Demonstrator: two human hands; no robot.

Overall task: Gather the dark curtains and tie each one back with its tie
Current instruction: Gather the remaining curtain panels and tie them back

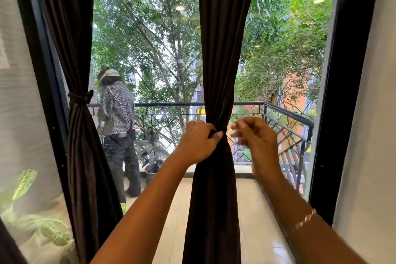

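A dark brown curtain (222, 49) hangs in the middle of the window, gathered into a narrow waist at hand height. My left hand (198, 141) grips that waist, fingers and thumb curled round the fabric and its dark tie (221, 129), which is mostly hidden. My right hand (255, 135) hovers just right of the curtain, blurred, fingers loosely bent, holding nothing that I can see. A second dark curtain (70, 38) hangs at the left, bound by a knotted tie (80, 97).
Behind the glass lies a balcony with a black metal railing (287, 111), a potted plant (153, 165) and a person (117, 118) standing with their back turned. A black window frame (342, 92) and white wall stand at the right; a sheer curtain (23, 113) hangs at the left.
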